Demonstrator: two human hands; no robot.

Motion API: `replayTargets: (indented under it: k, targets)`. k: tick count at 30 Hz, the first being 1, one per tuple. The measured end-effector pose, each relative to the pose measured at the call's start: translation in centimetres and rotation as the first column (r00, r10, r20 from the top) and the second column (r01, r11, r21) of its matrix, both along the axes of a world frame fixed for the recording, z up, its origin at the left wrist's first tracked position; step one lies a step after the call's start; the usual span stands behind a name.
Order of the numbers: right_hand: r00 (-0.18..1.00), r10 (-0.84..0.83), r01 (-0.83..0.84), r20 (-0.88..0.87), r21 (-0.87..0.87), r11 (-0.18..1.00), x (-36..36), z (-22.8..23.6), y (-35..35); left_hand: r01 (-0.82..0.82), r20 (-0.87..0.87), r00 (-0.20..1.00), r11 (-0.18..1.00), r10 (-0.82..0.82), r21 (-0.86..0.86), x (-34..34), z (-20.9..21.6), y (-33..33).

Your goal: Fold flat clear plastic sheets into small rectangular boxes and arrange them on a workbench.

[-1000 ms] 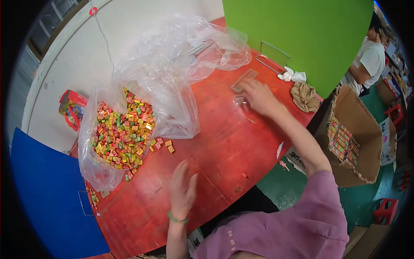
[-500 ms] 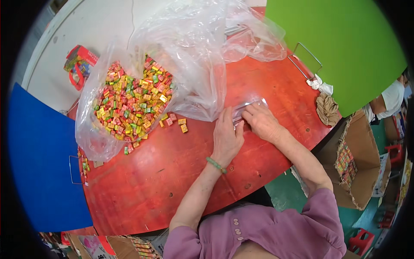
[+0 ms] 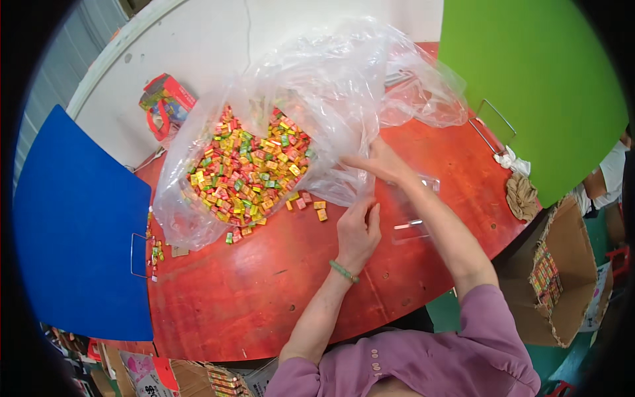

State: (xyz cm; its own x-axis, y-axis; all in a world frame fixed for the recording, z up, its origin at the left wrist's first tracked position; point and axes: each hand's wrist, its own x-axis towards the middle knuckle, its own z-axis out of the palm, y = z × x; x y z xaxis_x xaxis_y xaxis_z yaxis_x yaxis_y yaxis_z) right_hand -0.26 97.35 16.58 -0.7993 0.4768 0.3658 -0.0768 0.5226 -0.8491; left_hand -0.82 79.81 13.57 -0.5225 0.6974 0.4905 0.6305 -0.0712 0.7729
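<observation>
A worker in a purple shirt (image 3: 423, 360) leans over a red bench (image 3: 264, 304), both bare hands at the near side of a big clear plastic bag (image 3: 317, 59). Small wrapped sweets (image 3: 245, 172) in red, yellow, orange and green lie heaped in the bag's mouth, left of the hands, with a few loose pieces (image 3: 321, 214) on the bench just outside it.

The right hand (image 3: 383, 165) reaches to the bag's right side, thumb stretched out to the left, away from the other fingers; from here, one cannot tell whether it touches the film. The left hand (image 3: 358, 235), a green beaded bracelet (image 3: 344, 272) at its wrist, hovers near the bag's lower edge with fingers loosely curled; whether they pinch anything cannot be told.

A clear plastic tray (image 3: 411, 229) rests on the bench to the right of the left hand, partly behind the right forearm. Crumpled brown paper (image 3: 522, 197) and white tissue (image 3: 513, 162) lie by a green panel (image 3: 529, 86) at right; a blue panel (image 3: 79, 231) stands at left. Beyond the bench's right edge, an open cardboard box (image 3: 577, 231) holds multicoloured goods in tight rows.
</observation>
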Motion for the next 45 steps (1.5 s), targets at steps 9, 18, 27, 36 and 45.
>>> replayTargets:
  k: [9, 18, 27, 36, 45]
  targets:
    - [0.966, -0.219, 0.254, 0.135, -0.372, 0.893, -8.4, -2.1, 2.2, -0.605, -0.429, 0.654, 0.771, 0.623, 0.196, -14.8, 4.2, -9.1]
    - [0.683, -0.721, 0.723, -0.119, 0.253, 0.643, -15.9, -5.5, -4.4, -0.976, -0.561, 0.061, 0.166, 0.826, 0.138, -26.2, 6.5, -13.4]
    - [0.828, -0.541, 0.561, -0.147, 0.2, 0.803, -19.6, -4.8, -6.1, -0.837, -0.177, 0.547, 0.537, 0.818, -0.106, -37.2, 2.6, -21.7]
    - [0.707, -0.566, 0.699, -0.425, 0.295, 0.651, -17.2, -8.5, 1.3, -0.596, -0.537, 0.57, 0.763, 0.622, 0.25, -37.2, 4.2, -19.6]
    - [0.877, -0.292, 0.33, -0.382, 0.035, 0.943, -18.8, -12.1, 7.3, -0.505, 0.403, 0.854, 0.711, 0.329, 0.49, -39.8, 3.1, -17.4]
